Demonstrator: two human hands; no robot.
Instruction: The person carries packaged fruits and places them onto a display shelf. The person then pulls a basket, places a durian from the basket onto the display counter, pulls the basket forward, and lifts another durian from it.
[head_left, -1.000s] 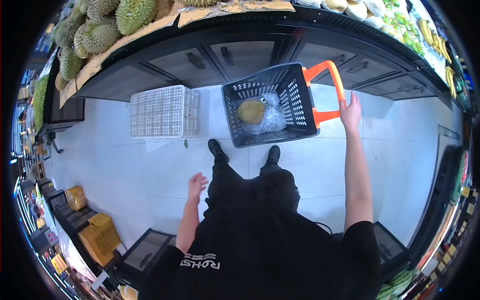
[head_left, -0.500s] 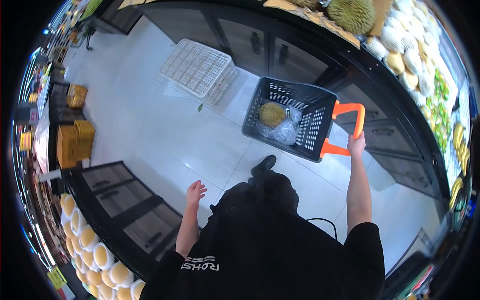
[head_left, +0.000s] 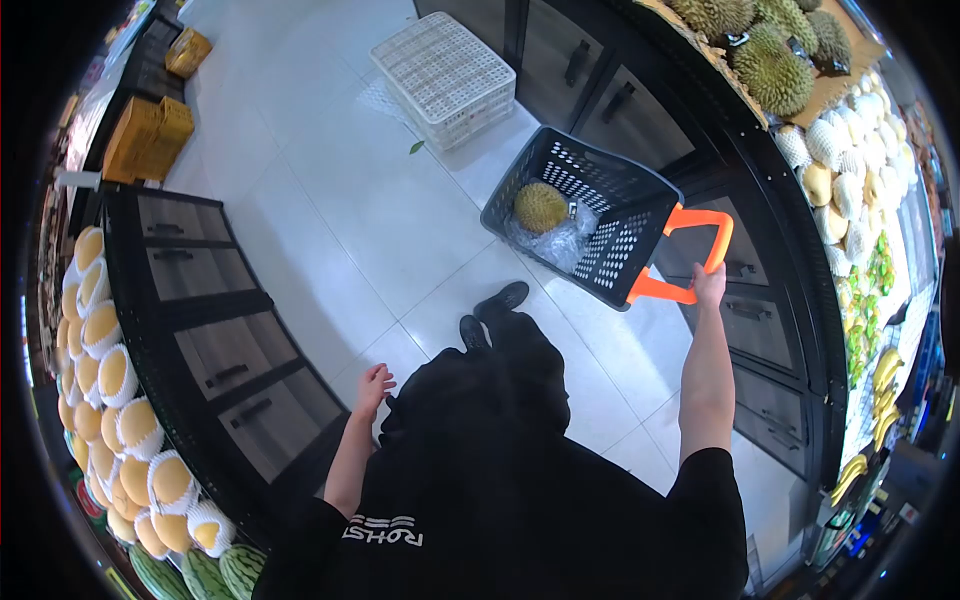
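Note:
My right hand is wrapped round the orange handle of a dark grey shopping basket with holes in its walls. The basket is tilted, its opening towards me. Inside lies a spiky durian, next to crumpled clear plastic wrap. My left hand hangs free beside my leg, holding nothing, its fingers loosely bent and apart.
White plastic crates stand on the floor against the dark cabinets. Durians, net-wrapped pale fruit and bananas lie on the right-hand display. Yellow fruit and watermelons fill the left one. Cardboard boxes stand farther off.
My view has shifted and turned, bringing watermelons and more durians into sight. Both feet now show. The right hand keeps its grip on the basket handle; the left stays free.

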